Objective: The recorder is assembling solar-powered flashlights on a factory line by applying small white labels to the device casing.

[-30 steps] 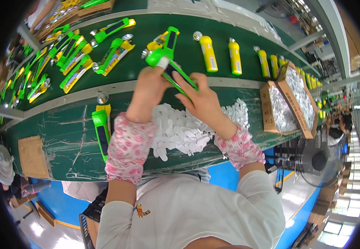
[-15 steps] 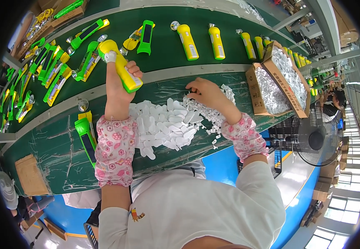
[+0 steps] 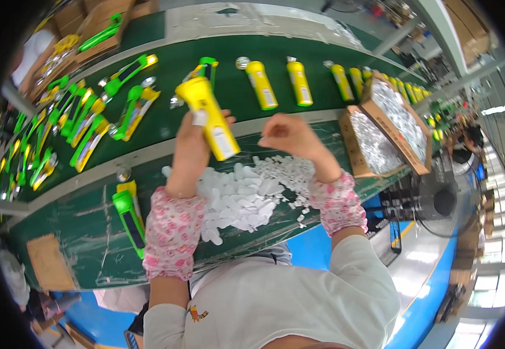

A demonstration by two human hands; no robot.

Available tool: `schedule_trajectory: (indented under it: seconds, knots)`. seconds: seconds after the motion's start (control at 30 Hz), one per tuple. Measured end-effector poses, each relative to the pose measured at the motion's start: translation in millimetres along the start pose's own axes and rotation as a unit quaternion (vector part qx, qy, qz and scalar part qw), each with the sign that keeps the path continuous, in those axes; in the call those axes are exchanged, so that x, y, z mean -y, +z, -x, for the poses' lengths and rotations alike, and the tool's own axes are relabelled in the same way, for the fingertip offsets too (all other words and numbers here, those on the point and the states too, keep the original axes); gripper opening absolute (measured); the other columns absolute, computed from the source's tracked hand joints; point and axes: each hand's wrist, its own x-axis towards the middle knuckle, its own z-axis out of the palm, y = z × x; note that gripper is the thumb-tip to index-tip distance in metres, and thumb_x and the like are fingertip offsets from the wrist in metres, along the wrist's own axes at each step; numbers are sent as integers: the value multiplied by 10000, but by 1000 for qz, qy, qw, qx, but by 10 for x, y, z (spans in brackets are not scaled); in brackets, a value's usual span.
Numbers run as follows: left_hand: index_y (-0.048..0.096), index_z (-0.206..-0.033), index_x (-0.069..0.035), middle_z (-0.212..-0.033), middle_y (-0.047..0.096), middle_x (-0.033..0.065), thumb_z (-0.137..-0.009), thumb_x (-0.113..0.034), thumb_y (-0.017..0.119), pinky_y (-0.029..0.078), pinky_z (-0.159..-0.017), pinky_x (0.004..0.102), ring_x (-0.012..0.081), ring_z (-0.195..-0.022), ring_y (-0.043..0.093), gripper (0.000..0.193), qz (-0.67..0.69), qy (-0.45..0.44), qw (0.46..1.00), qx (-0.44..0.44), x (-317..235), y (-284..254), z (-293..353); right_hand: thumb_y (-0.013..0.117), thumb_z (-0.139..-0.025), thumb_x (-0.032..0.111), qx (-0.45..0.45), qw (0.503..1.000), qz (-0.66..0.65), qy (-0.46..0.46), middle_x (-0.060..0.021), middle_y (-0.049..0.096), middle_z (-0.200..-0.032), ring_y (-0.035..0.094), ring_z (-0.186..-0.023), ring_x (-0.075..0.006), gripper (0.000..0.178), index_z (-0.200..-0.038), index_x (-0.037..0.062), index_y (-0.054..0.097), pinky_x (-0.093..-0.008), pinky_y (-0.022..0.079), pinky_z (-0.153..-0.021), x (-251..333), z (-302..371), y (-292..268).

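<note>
My left hand [image 3: 192, 145] is wrapped round a yellow flashlight [image 3: 210, 119], holding it tilted above the bench's far edge, wide head up and left. A white patch shows by my thumb; I cannot tell if it belongs to the flashlight. To the right, my right hand [image 3: 293, 136] hovers with thumb and fingers pinched together; anything between them is too small to make out. Beneath it lies a heap of small white pieces [image 3: 290, 177]. Left of that heap, flat white oval pieces [image 3: 241, 203] are piled on the green bench [image 3: 89, 215].
A green-and-yellow flashlight [image 3: 129, 221] lies left of my left forearm. Cardboard boxes of small parts [image 3: 374, 139] stand at the right. On the belt [image 3: 176, 58] beyond are open green-and-yellow flashlights [image 3: 89, 136] and a row of yellow ones [image 3: 262, 87]. A fan [image 3: 433, 200] stands right.
My left hand has brought the flashlight rightward and nearer to me, toward my right hand. My right hand has risen off the small white pieces, its fingers now pinched. The whole view has shifted slightly.
</note>
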Motion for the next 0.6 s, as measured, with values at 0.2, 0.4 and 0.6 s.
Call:
schedule_trajectory:
  seconds: [0.2,0.4,0.6]
  knots:
    - [323,-1366,4,-1261,499,164,-992,-230,455,464,-960,365,247,-1152,540,461,-127,53,987,78,44,201,123,698,-812,-36,-55,990,-103,-74,-42,653,-837,607,-725,-96,115,-914,-14,648,-218,519,-678,529,-374,312]
    - [310,-1292,5,-1193,433,97,-973,-159,482,386,-936,289,134,-1119,436,398,-243,123,959,82,-43,246,209,661,-835,-50,-70,977,85,-180,-49,571,-948,582,-855,-112,120,-941,-3,630,-227,509,-745,501,-446,405]
    - [313,-1286,-5,-1152,483,98,-975,-157,473,429,-876,286,138,-1040,511,381,-270,146,948,80,63,205,119,731,-785,5,-106,963,93,-231,-48,535,-887,534,-726,-101,203,-926,27,588,-244,467,-602,409,-556,445]
